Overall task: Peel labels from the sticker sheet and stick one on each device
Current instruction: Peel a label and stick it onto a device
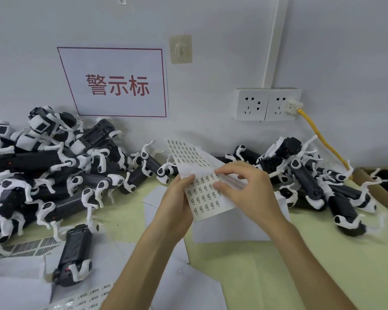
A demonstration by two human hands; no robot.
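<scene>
A white sticker sheet [202, 193] printed with several small black labels is held up over the middle of the table. My left hand [177, 198] grips its left edge, thumb on the front. My right hand [240, 186] pinches at the sheet's face near its upper right, fingers curled over it. The sheet's top part folds back toward the wall. Black and white devices lie in a big pile on the left [54, 171] and a smaller pile on the right [311, 177]. One device [75, 253] lies alone near my left forearm.
Loose white backing sheets [229, 229] and a label strip [31, 246] lie on the yellow-green table [323, 253]. A cardboard box [367, 180] holding devices stands at the right edge. Wall sockets [268, 104] with a yellow cable and a red-lettered sign [117, 83] are behind.
</scene>
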